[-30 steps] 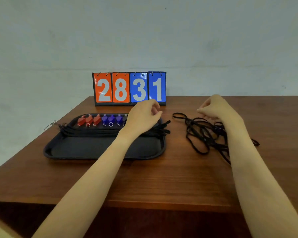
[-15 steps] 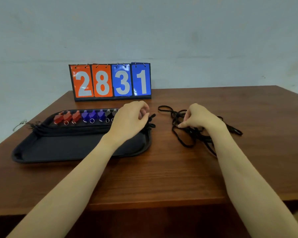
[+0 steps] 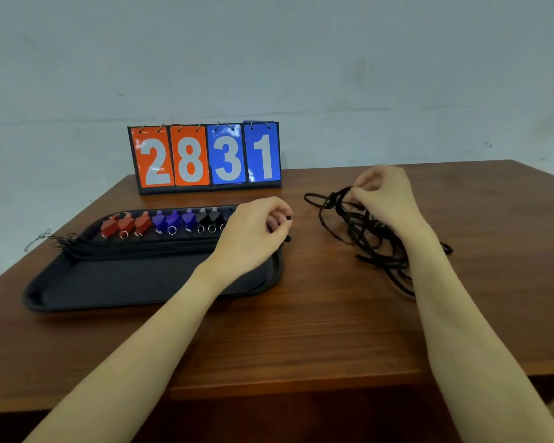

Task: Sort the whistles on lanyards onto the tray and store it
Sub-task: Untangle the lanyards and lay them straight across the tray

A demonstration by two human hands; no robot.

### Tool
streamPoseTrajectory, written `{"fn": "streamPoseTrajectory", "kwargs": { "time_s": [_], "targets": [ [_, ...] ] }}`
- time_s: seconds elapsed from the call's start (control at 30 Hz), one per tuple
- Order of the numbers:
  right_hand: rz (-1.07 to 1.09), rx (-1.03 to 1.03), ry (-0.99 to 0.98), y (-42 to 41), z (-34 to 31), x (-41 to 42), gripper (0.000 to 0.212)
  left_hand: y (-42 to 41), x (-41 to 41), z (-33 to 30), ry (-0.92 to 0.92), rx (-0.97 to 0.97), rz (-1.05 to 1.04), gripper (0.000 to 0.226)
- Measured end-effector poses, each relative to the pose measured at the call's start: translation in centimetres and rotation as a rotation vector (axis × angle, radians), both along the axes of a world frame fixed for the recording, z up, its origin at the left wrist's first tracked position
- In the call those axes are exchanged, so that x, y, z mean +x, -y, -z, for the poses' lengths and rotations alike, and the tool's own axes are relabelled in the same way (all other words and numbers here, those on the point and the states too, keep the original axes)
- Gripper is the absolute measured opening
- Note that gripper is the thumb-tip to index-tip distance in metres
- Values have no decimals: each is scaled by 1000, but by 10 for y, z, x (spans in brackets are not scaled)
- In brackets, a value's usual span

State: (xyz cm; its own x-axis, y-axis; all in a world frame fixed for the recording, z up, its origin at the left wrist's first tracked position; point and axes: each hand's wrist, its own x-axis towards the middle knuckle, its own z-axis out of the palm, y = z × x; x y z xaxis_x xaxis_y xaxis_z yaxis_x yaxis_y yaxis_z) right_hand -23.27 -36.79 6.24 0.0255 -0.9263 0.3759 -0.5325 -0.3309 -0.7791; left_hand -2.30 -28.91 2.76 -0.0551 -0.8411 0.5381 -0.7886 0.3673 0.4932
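Observation:
A black tray (image 3: 115,282) lies on the left of the wooden table. Along its far edge stand red whistles (image 3: 125,223), blue whistles (image 3: 173,220) and black whistles (image 3: 208,217) in a row, their black lanyards (image 3: 135,247) stretched flat across the tray. My left hand (image 3: 253,235) hovers over the tray's right end with fingers curled; a small black piece shows at its fingertips. My right hand (image 3: 384,195) pinches a strand of the tangled black lanyard pile (image 3: 362,235) lying right of the tray.
A flip scoreboard (image 3: 205,156) reading 2831 stands at the table's far edge against a pale wall. A thin cord end (image 3: 39,239) trails off the tray's left side. The table's front edge runs just below my forearms.
My right hand rose from the pile's middle to its far top, pinching a strand. My left hand stayed over the tray's right end. The camera view shifted.

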Motion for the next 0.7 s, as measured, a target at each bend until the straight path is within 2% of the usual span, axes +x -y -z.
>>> {"fn": "streamPoseTrajectory", "kwargs": {
  "time_s": [0.1,0.2,0.3,0.47,0.7],
  "targets": [
    [-218,-23,347,-5,-3,1,8,-2,-1,-2,-71,-17,11,11],
    [-422,-6,477,-8,-6,0,6,-4,-3,-4,-169,-35,41,15],
    [-625,127,660,-11,-10,1,10,-7,-4,-8,-259,-18,107,29],
    [-732,188,646,-17,-9,10,13,-9,-6,-10,-287,61,187,36],
    [-768,285,717,-18,-9,15,14,-10,-12,-5,-276,133,236,31]
  ]
}}
